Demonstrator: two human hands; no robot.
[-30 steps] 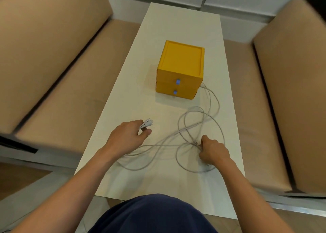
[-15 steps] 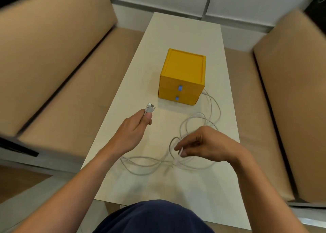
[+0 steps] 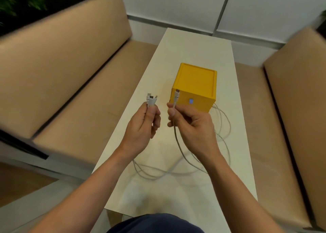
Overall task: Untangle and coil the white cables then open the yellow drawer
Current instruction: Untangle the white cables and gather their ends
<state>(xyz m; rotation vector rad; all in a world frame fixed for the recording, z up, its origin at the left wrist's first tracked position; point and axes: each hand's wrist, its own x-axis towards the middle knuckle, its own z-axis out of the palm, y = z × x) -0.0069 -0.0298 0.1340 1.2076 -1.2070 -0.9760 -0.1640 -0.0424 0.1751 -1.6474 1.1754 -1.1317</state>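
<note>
Both hands are raised above the white table (image 3: 197,43). My left hand (image 3: 142,126) grips a bunch of white cable plugs (image 3: 150,99) that stick up from its fingers. My right hand (image 3: 190,125) pinches a single white plug (image 3: 177,96) upright, and its cable hangs down from the palm. The white cables (image 3: 185,164) trail in tangled loops over the table below and to the right of my hands. Behind them stands the yellow drawer box (image 3: 195,84), its drawers closed, one blue knob (image 3: 191,101) showing. The lower drawer is hidden by my right hand.
Beige sofa cushions (image 3: 70,84) flank the long table on the left, with more cushions (image 3: 296,98) on the right. A white wall panel (image 3: 220,6) closes off the far end. Cable loops reach the right side of the drawer box.
Both hands rose off the table. My right hand picked one plug end from the tangle and brought it up beside the plugs in my left hand. The camera tilted up.
</note>
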